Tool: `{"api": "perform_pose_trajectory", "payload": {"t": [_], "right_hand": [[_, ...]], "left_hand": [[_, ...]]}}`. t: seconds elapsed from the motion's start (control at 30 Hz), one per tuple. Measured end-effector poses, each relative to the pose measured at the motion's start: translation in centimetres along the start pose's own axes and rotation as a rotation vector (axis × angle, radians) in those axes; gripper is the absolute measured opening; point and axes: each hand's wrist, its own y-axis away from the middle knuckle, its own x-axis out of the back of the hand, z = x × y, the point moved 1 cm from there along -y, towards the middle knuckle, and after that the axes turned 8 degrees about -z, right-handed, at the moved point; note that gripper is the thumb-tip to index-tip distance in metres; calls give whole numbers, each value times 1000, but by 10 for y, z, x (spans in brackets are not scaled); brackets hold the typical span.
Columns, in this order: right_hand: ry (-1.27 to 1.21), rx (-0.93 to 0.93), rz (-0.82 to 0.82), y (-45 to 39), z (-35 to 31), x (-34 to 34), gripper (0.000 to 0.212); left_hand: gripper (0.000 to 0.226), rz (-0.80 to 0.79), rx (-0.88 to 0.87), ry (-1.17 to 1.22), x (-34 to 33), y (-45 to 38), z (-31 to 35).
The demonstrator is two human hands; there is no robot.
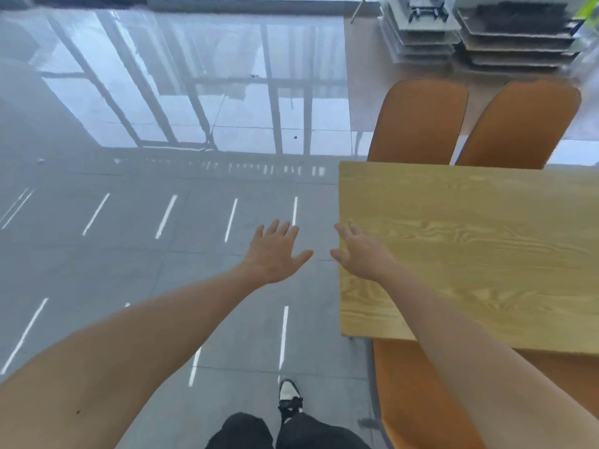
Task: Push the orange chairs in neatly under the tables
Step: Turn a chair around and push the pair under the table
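A light wooden table point(470, 254) fills the right side of the head view. Two orange chairs stand at its far edge, one point(418, 121) to the left of the other point(522, 124), their backrests rising above the tabletop. A third orange chair point(418, 396) sits at the near edge, its seat partly under the table. My left hand point(275, 254) hovers over the floor left of the table, fingers spread, holding nothing. My right hand point(363, 254) hangs over the table's left edge, also spread and holding nothing.
Glossy grey tiled floor point(129, 222) stretches to the left and ahead, reflecting windows. Stacked grey trays point(418, 30) and a second stack point(518, 37) stand at the back right. My black trousers and a black-and-white shoe point(290, 396) show at the bottom.
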Motion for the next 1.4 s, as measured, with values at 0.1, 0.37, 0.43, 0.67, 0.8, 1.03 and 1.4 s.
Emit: {"api": "perform_pose_trajectory", "payload": {"t": [0.1,0.37,0.43,0.67,0.8,1.03,1.4], "right_hand": [[-27,-45,7,-58,-2,34,72],[-59,-230,-30,-213,4,109,70],[-91,-284,-33,-249,4,129,68],[-196,-449,-22,-355,34,226,56],[-276,-555,3,-409,81,275,54],[-555,-657,-69,-491,206,352,61],[-773,-937,68,-534,357,458,62]], "left_hand": [[79,-39,-49,22,36,-69,-30],[77,-134,-200,-2,111,-259,-95],[77,-177,-241,6,132,-311,-110],[75,-252,-437,-132,226,-481,-112],[75,-290,-546,-224,275,-584,-75],[71,-487,-729,-372,346,-751,23],[67,-506,-1104,-541,434,-934,208]]}}
